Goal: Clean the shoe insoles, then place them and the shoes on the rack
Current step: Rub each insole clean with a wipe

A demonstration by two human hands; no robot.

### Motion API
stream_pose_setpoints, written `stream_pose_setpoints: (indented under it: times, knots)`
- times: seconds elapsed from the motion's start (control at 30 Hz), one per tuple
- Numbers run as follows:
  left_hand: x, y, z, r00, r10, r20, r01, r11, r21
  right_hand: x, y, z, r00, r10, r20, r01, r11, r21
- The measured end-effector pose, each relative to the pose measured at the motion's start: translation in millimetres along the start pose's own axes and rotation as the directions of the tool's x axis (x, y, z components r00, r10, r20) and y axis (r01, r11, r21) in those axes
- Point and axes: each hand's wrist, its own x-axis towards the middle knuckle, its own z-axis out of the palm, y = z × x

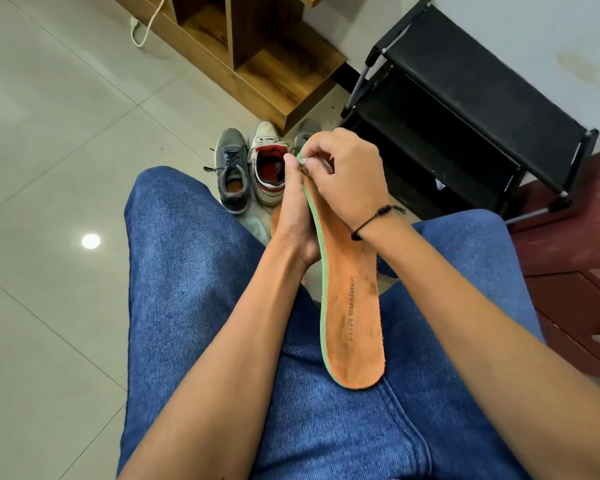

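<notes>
Seated person, blue jeans; orange insole [352,306] with green edge held over the lap, heel end nearest the camera, toe end pointing toward the black shoe rack [465,109]. Left hand [293,216] grips the insole's left edge from below, fingers curled. Right hand [343,174] lies on the insole's toe end, its grip closed, pinching a small pale cloth or wipe [302,162]. Beyond the insole, on the floor: grey shoe [232,171], white shoe [269,164] with red lining, left of the rack. A second orange insole [276,220] shows partly behind the left hand.

Left hand [293,216] holds orange insole [352,313] over lap; right hand [343,174] pinches small cloth at toe end.
</notes>
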Motion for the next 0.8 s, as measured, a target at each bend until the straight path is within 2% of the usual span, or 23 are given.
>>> stream_pose_setpoints:
  times: [0.17,0.3,0.47,0.67,0.73,0.8]
  knots:
    - [-3.8,1.1,0.9,0.999,-0.007,0.053,0.004,0.999,0.054,23.4,13.3,-3.5,0.993,0.118,-0.022,-0.12,0.989,-0.09]
    - [-7.5,1.9,0.9,0.997,0.025,0.077,-0.027,0.999,0.02,28.3,22.8,-4.8,0.979,0.198,-0.054,-0.202,0.976,-0.083]
    - [-5.5,6.9,-0.6,0.989,0.14,0.044,-0.137,0.989,-0.055,14.4,16.4,-9.2,0.996,0.075,0.058,-0.073,0.997,-0.024]
    - [-6.8,9.1,2.9,0.993,0.118,0.011,-0.116,0.986,-0.117,-15.7,3.7,-12.1,0.989,-0.06,0.135,0.045,0.993,0.11]
    - [-8.3,8.0,3.6,0.995,0.098,0.008,-0.098,0.993,-0.069,-20.5,2.5,-15.1,0.991,-0.055,0.122,0.038,0.99,0.136]
    - [-11.0,7.5,5.5,0.996,0.083,0.013,-0.082,0.996,-0.041,-20.7,2.4,-18.4,0.991,0.008,0.13,-0.029,0.988,0.154]
